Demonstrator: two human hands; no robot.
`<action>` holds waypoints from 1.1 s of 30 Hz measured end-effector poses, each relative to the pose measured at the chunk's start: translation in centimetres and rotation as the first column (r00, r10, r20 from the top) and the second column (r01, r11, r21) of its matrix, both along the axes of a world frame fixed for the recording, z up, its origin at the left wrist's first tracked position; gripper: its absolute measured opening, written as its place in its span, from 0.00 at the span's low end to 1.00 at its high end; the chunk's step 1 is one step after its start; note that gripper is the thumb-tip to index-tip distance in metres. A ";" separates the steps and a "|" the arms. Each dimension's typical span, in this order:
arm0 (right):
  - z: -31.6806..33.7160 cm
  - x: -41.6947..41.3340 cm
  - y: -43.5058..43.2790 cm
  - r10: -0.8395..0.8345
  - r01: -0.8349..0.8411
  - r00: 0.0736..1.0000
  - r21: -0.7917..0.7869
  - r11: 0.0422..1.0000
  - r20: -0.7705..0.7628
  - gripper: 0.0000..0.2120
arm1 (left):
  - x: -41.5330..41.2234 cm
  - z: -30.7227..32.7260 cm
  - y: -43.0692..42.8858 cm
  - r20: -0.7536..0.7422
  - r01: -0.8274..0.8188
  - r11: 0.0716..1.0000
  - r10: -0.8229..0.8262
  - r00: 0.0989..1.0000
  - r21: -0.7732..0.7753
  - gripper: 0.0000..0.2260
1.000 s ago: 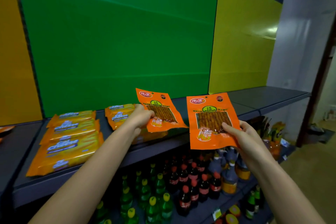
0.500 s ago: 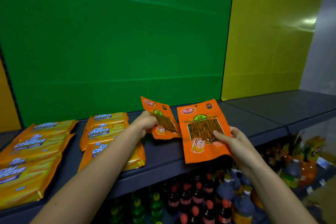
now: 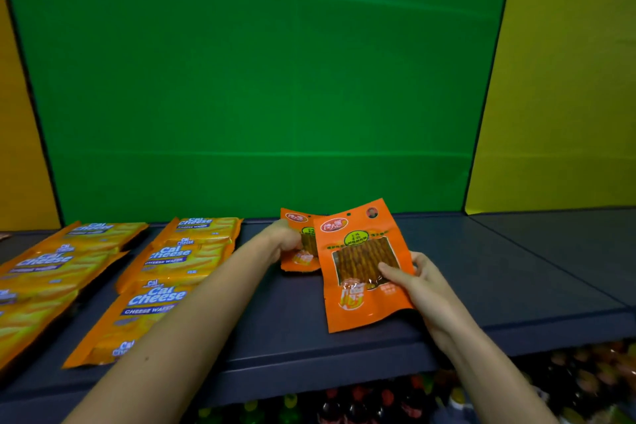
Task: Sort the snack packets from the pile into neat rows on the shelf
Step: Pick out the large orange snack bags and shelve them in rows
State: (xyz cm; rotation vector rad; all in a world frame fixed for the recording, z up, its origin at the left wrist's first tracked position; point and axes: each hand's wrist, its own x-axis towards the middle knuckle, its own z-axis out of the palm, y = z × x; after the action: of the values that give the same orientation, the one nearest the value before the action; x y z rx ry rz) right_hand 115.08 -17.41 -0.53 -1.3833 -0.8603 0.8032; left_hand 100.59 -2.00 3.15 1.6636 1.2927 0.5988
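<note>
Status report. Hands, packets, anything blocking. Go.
Left hand grips rear orange packet, low over shelf. Right hand grips front orange packet, overlapping the rear one. Cal Cheese rows left; right side open.

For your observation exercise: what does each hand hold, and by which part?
The right hand grips the front orange packet by its right edge. The left hand holds the rear orange packet by its left side.

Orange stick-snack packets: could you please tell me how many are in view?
2: one in the right hand, nearer packet; one in the left hand, rear packet, partly covered. Others may be hidden.
</note>
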 end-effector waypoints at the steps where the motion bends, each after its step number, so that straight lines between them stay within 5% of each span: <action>1: -0.1 0.1 0.2 0.014 -0.014 1.000 -0.005 1.000 0.008 0.13 | 0.2 0.0 -0.1 0.026 0.002 1.000 -0.002 1.000 -0.014 0.09; 7: -0.6 -0.5 1.7 0.072 -0.071 0.995 -0.022 0.997 0.071 0.18 | 0.6 0.3 -0.4 0.122 -0.062 0.996 0.070 0.990 -0.063 0.13; 9: -0.8 -0.8 2.2 0.065 -0.057 0.983 -0.049 0.997 0.170 0.19 | 0.1 0.4 -0.1 0.032 -0.078 0.997 0.078 0.996 -0.007 0.08; 13: -1.2 -0.9 2.6 0.082 -0.018 0.881 -0.139 0.990 0.467 0.28 | -1.8 1.0 -0.5 -0.320 0.001 0.934 0.121 0.940 0.356 0.10; 17: -1.2 -1.0 2.1 0.091 0.051 0.661 -0.166 0.985 0.745 0.32 | -4.8 0.7 -2.1 -0.517 0.094 0.796 0.293 0.804 0.598 0.14; 24: 1.0 -3.3 2.9 0.091 -0.204 0.448 0.002 0.979 0.889 0.15 | -12.9 -0.7 -7.3 -0.398 0.015 0.555 0.576 0.714 0.831 0.10; 33: 2.4 -16.6 5.2 0.159 -0.578 0.348 0.078 0.813 0.924 0.11 | -27.3 -2.9 -14.9 -0.341 -0.205 0.499 0.787 0.515 0.842 0.07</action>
State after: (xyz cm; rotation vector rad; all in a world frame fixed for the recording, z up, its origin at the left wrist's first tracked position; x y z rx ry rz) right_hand 98.46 -12.25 1.88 -1.1752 -2.1587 0.0824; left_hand 73.29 -16.94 0.27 2.2352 2.4977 1.0106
